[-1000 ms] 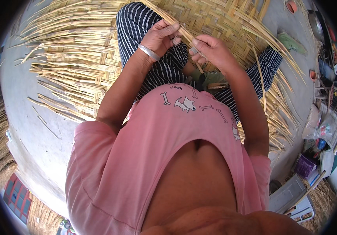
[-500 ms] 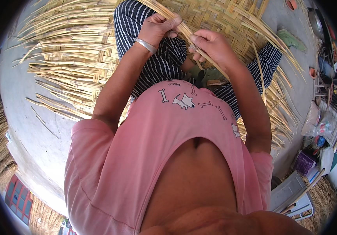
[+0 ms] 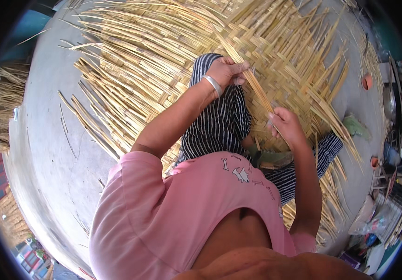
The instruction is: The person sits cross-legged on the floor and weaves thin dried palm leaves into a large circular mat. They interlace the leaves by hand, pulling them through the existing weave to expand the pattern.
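Note:
A few long, flat, split reed strips [image 3: 257, 88] run slantwise between my hands, above a woven reed mat [image 3: 290, 65]. My left hand [image 3: 226, 72], a silver bangle on its wrist, pinches the strips at their upper part, over my striped knee. Lower down and to the right, my right hand [image 3: 286, 125] grips them near their lower end with thumb and fingers. The upper tips of the strips reach past my left hand over the mat. I sit on the mat, with a green shoe [image 3: 275, 158] close below my right hand.
Loose reed ends [image 3: 117, 93] fan out from the mat's left side over the grey floor [image 3: 47, 116]. At the right stand a small terracotta pot [image 3: 367, 81] and a clutter of household things [image 3: 387, 210]. Bundled reeds [image 3: 9, 102] are at the far left.
My hands have moved apart along the strips, the right one sliding toward their lower end. My view has shifted, so more of the mat and the left floor shows.

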Demonstrator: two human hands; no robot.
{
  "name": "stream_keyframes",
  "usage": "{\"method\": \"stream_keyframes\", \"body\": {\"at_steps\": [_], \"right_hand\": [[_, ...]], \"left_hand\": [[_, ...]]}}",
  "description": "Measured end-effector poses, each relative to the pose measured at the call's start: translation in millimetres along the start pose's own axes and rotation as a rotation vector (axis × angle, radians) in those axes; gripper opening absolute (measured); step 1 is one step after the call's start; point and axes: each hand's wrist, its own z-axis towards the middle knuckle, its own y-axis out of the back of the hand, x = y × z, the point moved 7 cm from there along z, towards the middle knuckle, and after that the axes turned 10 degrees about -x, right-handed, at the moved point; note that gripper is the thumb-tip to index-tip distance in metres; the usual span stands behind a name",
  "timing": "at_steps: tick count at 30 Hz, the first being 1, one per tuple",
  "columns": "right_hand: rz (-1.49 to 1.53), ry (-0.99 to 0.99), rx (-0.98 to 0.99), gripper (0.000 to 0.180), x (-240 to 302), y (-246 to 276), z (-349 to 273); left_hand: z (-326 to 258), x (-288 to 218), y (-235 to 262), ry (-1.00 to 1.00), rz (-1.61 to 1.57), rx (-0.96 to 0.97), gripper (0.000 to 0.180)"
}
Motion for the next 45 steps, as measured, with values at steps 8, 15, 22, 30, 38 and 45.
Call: {"method": "stream_keyframes", "body": {"at_steps": [8, 15, 22, 30, 38, 45], "right_hand": [[-0.138, 0.132, -0.164, 0.01, -34, 30, 14], [0.1, -0.133, 0.074, 0.015, -33, 19, 2], [0.161, -0.254, 0.187, 0.017, -30, 15, -9], [0.414, -0.342, 0.337, 0.018, -57, 11, -30], [0.519, -0.428, 0.514, 0.02, -74, -10, -69], [0.463, -0.348, 0.344, 0.02, -74, 3, -75]], "left_hand": [[38, -67, 35, -0.179, 0.151, 0.014, 0.023], [37, -68, 58, -0.163, 0.198, -0.03, 0.023], [37, -49, 91, -0.076, 0.107, -0.121, 0.027], [0, -73, 71, -0.143, -0.103, 0.345, 0.009], [-36, -94, 58, -0.318, -0.067, 0.516, 0.018], [-32, -79, 76, -0.247, 0.049, 0.127, 0.014]]}}
